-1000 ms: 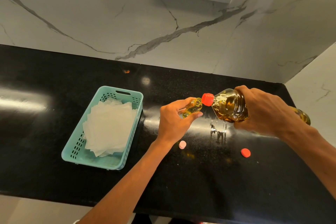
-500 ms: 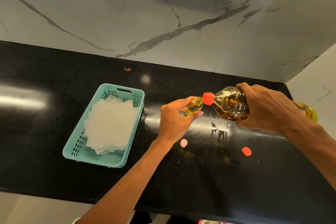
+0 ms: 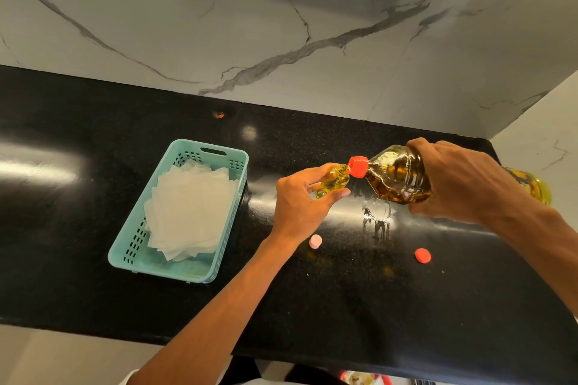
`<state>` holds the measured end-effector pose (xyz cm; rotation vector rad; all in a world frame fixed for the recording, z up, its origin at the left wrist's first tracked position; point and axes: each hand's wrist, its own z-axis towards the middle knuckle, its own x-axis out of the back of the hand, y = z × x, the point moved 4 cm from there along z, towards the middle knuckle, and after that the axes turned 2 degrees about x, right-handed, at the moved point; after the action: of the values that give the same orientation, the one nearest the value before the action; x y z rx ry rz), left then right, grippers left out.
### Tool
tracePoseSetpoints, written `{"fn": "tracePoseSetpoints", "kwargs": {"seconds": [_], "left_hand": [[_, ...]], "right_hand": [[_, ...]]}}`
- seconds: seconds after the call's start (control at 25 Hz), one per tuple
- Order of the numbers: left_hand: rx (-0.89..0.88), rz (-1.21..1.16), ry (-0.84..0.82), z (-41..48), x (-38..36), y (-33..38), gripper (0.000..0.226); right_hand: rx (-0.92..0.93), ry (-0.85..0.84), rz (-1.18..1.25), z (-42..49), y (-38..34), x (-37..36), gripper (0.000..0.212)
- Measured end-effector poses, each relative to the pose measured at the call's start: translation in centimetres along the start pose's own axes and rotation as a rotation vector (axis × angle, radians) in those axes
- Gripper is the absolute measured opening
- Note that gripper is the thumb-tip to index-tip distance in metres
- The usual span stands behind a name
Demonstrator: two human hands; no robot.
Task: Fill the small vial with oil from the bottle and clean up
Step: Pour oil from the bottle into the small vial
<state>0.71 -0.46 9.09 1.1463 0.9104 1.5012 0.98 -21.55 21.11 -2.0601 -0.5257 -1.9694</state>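
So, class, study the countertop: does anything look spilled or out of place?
Yes. A wet, streaky patch glistens on the black countertop just below the tilted oil bottle, likely spilled oil. The pink cap and red cap lie loose nearby.

Glossy black speckled stone counter [image 3: 93, 197], polished veined marble wall [image 3: 156, 25], matt teal plastic basket [image 3: 125, 255] of soft white paper sheets [image 3: 190, 209], clear shiny plastic bottle [image 3: 397, 175].
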Motion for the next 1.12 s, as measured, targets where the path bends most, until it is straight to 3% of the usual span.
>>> {"fn": "tracePoseSetpoints", "kwargs": {"seconds": [1.12], "left_hand": [[-0.032, -0.026, 0.0, -0.44, 0.44, 0.53, 0.046]], "right_hand": [[-0.015, -0.076, -0.048, 0.23, -0.32, 0.3, 0.094]]}}
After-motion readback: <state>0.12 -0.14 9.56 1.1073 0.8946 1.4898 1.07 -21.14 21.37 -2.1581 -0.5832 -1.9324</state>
